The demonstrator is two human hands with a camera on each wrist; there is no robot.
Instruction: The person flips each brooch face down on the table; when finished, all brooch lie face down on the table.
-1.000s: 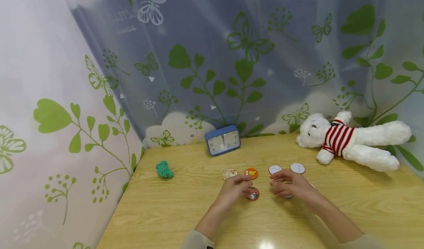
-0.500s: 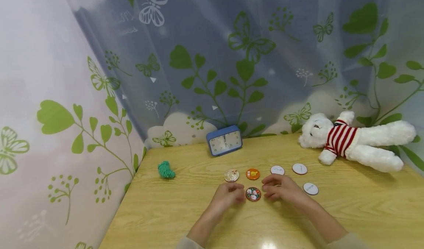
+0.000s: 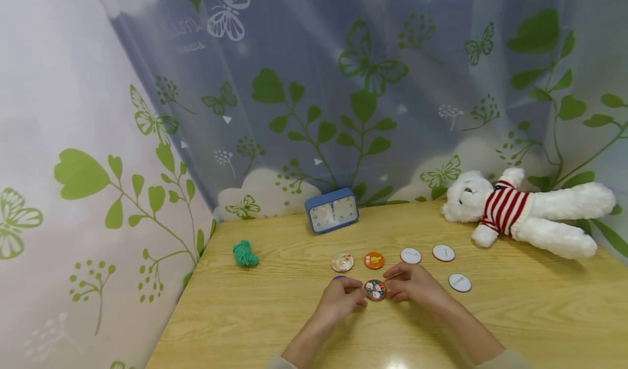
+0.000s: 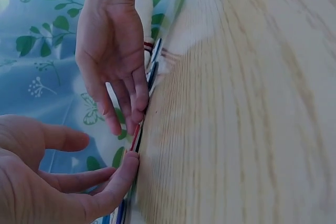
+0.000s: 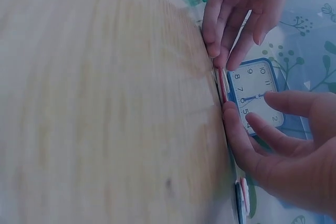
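Observation:
A round tin badge (image 3: 375, 290) with a red rim and white figures on dark green lies on the wooden table (image 3: 235, 314). My left hand (image 3: 340, 299) touches its left edge with the fingertips, the thumb held apart. From the right, my right hand (image 3: 416, 285) touches the opposite edge, its thumb also apart in the right wrist view. A purple badge (image 3: 338, 277) is mostly hidden behind my left hand. Behind lie a cream badge (image 3: 342, 262) and an orange badge (image 3: 374, 260). Pale badges, one of them a white badge (image 3: 459, 282), lie to the right.
A blue alarm clock (image 3: 332, 211) stands at the table's back, against a patterned curtain (image 3: 294, 47). Green yarn (image 3: 245, 253) lies at the left. A white teddy bear (image 3: 505, 208) in a striped sweater lies at the back right.
Both hands have come to the red-rimmed badge's two edges. My right hand has moved left, uncovering the white badge at the right; my left hand no longer covers part of the red-rimmed one.

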